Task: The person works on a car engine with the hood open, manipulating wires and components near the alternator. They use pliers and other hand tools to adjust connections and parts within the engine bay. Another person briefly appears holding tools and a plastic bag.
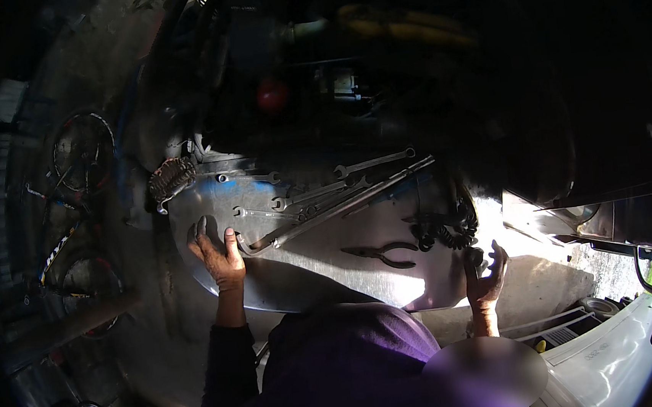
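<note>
My left hand (219, 259) is over the left edge of a shiny metal panel (316, 273), its fingers spread and nothing between them. At the panel's right edge, in bright light, my right hand (487, 279) has its thumb and fingers apart and holds nothing I can see. Several wrenches lie on the panel between my hands, among them a combination wrench (375, 161) at the back. A long metal bar (356, 201) slants across beside them. Nearer me are dark-handled pliers (382, 255), with a coiled black cable (448, 230) to their right.
A ribbed coil-like part (172, 179) is by the panel's far left corner. Farther left are bicycle wheels (83, 155). A red round thing (272, 96) shows in the dark area ahead. A white panel (598, 350) stands at lower right.
</note>
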{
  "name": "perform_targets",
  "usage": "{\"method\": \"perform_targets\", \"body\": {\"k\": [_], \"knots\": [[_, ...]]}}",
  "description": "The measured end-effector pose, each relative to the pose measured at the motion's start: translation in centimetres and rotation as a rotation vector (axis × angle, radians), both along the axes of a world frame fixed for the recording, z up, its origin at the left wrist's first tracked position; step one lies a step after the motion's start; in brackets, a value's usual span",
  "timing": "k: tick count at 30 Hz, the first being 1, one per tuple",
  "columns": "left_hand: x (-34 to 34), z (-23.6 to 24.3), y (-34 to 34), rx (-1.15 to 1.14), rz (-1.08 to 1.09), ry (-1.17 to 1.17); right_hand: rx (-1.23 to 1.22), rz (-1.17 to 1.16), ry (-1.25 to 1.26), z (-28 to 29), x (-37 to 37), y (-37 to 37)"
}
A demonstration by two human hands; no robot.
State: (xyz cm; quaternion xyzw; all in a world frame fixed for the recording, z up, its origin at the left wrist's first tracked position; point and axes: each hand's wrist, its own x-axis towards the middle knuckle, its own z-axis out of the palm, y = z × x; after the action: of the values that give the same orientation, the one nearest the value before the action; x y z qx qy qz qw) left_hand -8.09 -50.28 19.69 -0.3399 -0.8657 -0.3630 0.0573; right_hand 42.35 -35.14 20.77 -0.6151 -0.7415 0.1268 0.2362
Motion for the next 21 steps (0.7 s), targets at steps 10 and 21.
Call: {"method": "perform_targets", "body": {"k": [10, 21], "knots": [[2.2, 4.6, 25.7, -0.281, -0.695, -0.279, 0.055, 0.483, -0.238, 2.5, -12.3, 19.8], [4.4, -15.8, 48.0, -1.186, -0.975, 0.119, -0.692, 0.494, -0.235, -16.4, -24.8, 40.3]]}}
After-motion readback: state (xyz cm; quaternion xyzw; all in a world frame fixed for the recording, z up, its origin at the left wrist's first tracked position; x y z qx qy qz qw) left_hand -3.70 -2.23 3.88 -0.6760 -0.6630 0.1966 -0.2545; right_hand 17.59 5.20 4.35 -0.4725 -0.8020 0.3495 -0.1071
